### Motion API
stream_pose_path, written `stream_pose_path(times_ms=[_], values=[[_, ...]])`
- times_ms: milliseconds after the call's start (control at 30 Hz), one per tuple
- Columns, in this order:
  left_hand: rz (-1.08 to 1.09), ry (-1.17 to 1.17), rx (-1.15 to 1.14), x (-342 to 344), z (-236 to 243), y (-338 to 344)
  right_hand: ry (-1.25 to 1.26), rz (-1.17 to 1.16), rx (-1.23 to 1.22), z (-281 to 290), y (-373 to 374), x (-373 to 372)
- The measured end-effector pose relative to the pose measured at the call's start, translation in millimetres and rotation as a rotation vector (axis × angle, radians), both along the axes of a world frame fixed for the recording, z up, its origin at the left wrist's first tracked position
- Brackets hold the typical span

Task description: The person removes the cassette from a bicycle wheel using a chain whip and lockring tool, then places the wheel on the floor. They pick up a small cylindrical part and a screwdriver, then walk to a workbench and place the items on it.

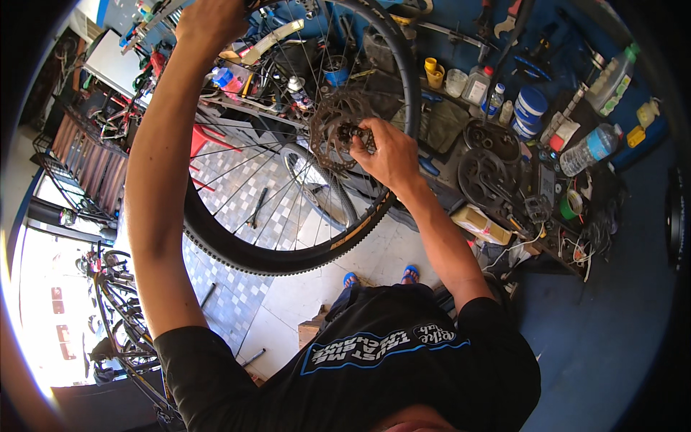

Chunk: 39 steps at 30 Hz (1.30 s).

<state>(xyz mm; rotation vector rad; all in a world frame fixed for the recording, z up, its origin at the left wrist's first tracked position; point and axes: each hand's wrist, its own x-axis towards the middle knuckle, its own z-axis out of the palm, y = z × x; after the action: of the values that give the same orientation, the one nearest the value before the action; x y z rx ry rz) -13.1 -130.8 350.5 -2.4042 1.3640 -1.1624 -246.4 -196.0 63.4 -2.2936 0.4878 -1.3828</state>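
Observation:
A bicycle wheel [288, 261] with a black knobbly tyre is held up in front of me, above the floor. At the upper left, my left hand [211, 27] grips the wheel's edge; its fingertips are partly cut off by the frame. A perforated disc brake rotor [327, 137] sits at the wheel's centre, facing me. My right hand [391, 153] is closed at the hub [351, 133], thumb and fingers pinching the axle end. Whether a small loose part lies between those fingers cannot be made out.
A cluttered workbench [439, 169] runs along the right and far side, bearing bottles, a blue-labelled tub [530, 106] and a crankset [484, 176]. Another wheel [317, 183] lies below. Bicycles [122, 309] stand at left, near a slatted bench [90, 147]. Rod-like items lie on the tiled floor [230, 288].

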Motion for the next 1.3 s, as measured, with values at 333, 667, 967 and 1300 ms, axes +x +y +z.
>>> stream_pose_path(times_ms=[333, 667, 967, 1300], values=[[0.047, 0.020, 0.015, 8, 1, -5, -0.021, -0.020, -0.004, 7, 1, -28], [-0.005, 0.043, 0.008, 5, -2, -7, -0.076, -0.064, -0.019, 32, -7, -78], [0.035, 0.039, 0.073, 52, -9, 1, 0.177, -0.545, 0.343, 6, -156, -164], [0.014, 0.031, 0.053, 47, -9, -6, 0.776, -0.788, 0.952, -150, -285, -210]])
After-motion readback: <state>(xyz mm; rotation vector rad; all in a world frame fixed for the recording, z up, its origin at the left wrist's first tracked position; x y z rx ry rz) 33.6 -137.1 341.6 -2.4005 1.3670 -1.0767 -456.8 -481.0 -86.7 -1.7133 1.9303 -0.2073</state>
